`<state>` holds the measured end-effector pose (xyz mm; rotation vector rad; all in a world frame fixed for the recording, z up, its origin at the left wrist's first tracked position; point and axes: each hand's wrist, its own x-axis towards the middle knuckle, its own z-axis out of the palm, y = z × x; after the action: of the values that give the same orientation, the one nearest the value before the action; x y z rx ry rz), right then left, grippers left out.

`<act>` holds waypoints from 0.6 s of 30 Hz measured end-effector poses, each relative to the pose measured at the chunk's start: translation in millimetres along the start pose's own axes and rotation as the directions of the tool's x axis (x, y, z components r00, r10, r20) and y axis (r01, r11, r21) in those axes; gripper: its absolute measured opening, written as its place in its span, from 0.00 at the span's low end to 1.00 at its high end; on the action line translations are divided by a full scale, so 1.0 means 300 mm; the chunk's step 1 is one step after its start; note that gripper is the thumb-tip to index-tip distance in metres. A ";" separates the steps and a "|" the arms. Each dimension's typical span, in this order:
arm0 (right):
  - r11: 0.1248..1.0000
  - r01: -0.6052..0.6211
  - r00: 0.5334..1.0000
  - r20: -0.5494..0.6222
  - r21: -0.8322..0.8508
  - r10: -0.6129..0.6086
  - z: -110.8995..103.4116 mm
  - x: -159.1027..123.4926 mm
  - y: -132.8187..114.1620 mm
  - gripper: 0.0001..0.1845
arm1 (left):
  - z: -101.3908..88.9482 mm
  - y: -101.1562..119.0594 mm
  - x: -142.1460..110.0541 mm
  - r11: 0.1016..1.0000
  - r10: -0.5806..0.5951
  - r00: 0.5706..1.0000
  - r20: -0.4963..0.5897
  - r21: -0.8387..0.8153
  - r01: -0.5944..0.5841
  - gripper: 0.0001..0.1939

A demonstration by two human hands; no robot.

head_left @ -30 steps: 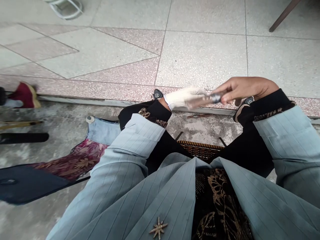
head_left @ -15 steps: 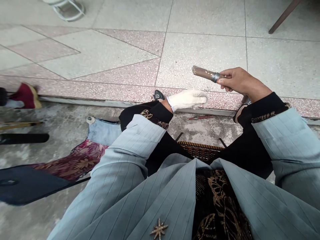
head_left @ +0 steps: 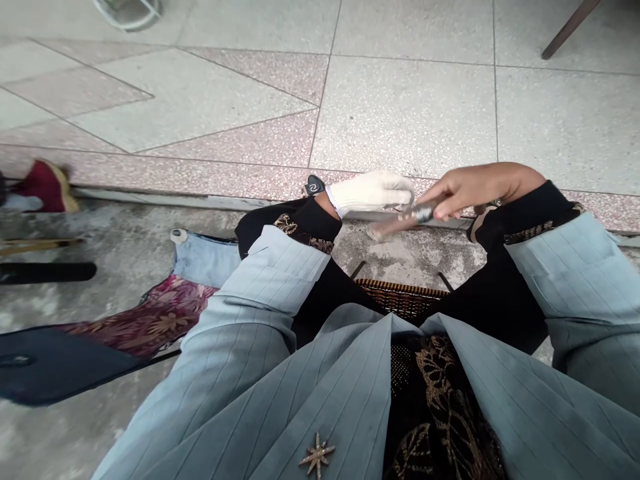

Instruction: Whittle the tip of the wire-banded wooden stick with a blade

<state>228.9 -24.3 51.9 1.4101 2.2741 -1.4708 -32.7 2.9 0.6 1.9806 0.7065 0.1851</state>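
My right hand [head_left: 467,190], bare, is closed around a short brown wooden-looking stick [head_left: 393,227] with silvery wire wound round it near my fingers. The stick is blurred and its free end slants down to the left, in front of my left hand. On my left hand [head_left: 373,191] is a white knitted glove. Its fingers curl together above the step edge, and whatever they may grip is hidden. The two hands are close to each other but apart, with the stick's shaft just below the gloved fingertips.
Pale terrazzo tiles [head_left: 407,117] form a raised step beyond my hands, with rough concrete [head_left: 400,257] below it. A woven seat edge [head_left: 403,297] shows between my legs. To the left are a fabric piece [head_left: 173,313] with denim and red floral panels and a person's red shoe [head_left: 43,187].
My right hand has come down and slightly left, swinging the stick's free end from pointing up-left to down-left. My gloved left hand has barely shifted.
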 end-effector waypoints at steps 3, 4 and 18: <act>0.959 0.054 0.988 -0.151 0.278 -0.011 -0.024 -0.034 -0.027 0.18 | 0.004 0.012 -0.001 0.975 -0.053 0.984 -0.169 -0.223 0.014 0.12; 0.934 0.078 0.965 -0.261 0.349 0.017 -0.027 -0.037 -0.032 0.18 | 0.008 0.015 0.000 0.962 -0.062 0.976 -0.211 -0.272 0.002 0.14; 0.917 -0.282 0.908 -0.386 -0.282 0.160 0.022 0.084 0.053 0.15 | 0.063 -0.033 0.021 0.989 -0.018 0.997 0.077 -0.147 0.029 0.14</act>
<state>223.6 -11.5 24.8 1.8643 2.3027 -0.7638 -23.8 -4.6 -18.2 1.8271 0.6486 0.1440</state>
